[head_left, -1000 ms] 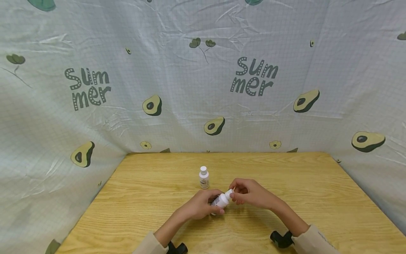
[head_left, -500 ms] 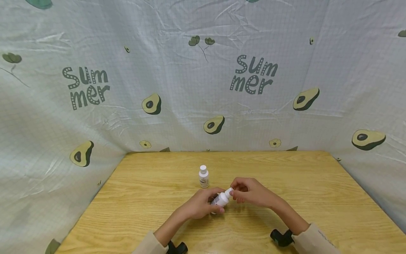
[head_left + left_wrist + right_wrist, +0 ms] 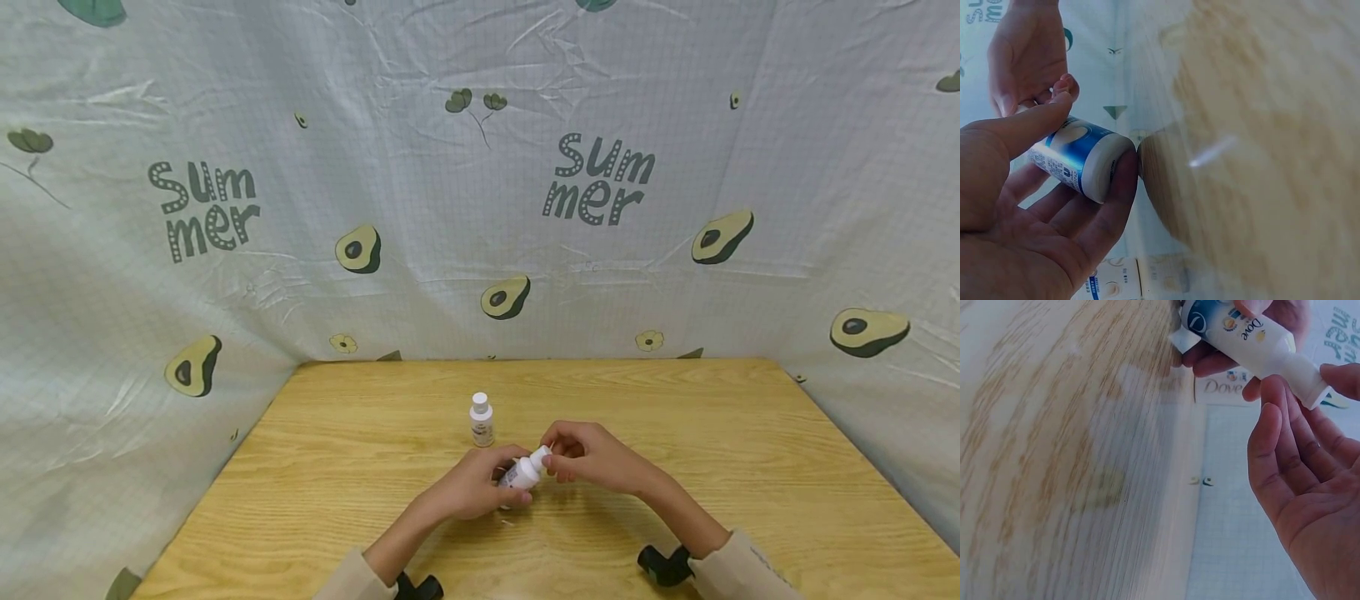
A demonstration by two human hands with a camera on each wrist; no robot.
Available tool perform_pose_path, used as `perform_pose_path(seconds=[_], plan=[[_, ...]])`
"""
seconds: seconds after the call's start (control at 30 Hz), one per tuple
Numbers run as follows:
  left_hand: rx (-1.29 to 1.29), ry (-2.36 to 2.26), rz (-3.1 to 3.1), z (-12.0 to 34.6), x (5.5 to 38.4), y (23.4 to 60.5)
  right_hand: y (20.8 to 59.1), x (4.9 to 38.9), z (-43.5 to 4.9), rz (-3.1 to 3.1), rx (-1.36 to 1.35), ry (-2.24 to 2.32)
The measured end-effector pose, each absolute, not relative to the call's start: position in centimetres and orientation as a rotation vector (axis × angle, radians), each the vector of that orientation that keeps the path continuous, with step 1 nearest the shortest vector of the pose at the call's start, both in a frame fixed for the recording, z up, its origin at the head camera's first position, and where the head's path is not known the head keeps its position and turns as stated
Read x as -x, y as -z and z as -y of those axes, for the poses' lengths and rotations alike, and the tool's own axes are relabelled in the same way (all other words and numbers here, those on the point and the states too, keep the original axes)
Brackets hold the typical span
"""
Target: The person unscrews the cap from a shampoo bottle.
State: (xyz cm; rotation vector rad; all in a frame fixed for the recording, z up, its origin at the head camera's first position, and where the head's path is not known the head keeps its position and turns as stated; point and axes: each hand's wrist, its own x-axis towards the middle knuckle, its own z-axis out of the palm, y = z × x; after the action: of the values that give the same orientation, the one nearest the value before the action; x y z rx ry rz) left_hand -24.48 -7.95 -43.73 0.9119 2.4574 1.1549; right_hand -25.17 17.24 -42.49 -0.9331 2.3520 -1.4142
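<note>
A small white Dove bottle (image 3: 521,474) with a blue label lies tilted in my left hand (image 3: 467,487), its cap end up and to the right. The left fingers and thumb grip the bottle's body, and in the left wrist view the base of the bottle (image 3: 1094,159) shows near the tabletop. At the other end, my right hand (image 3: 592,457) pinches the white cap (image 3: 1305,380) between thumb and fingers. The cap sits on the bottle's neck.
A second white bottle (image 3: 482,423) stands upright on the wooden table (image 3: 360,433), just beyond the left hand. Behind the table hangs a pale curtain (image 3: 420,183) printed with avocados. Black wrist mounts (image 3: 663,567) show by both sleeves.
Both hands and the held bottle keep nearly the same places. The right fingers shift slightly at the cap. The second bottle has not moved.
</note>
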Motion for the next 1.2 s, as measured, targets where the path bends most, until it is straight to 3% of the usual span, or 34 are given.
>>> perform_pose_path(seconds=[1.2], plan=[[-0.921, -1.175, -2.465, 7.90, 24.61, 43.92, 42.59, 25.44, -17.35, -2.366, 0.920, 1.383]])
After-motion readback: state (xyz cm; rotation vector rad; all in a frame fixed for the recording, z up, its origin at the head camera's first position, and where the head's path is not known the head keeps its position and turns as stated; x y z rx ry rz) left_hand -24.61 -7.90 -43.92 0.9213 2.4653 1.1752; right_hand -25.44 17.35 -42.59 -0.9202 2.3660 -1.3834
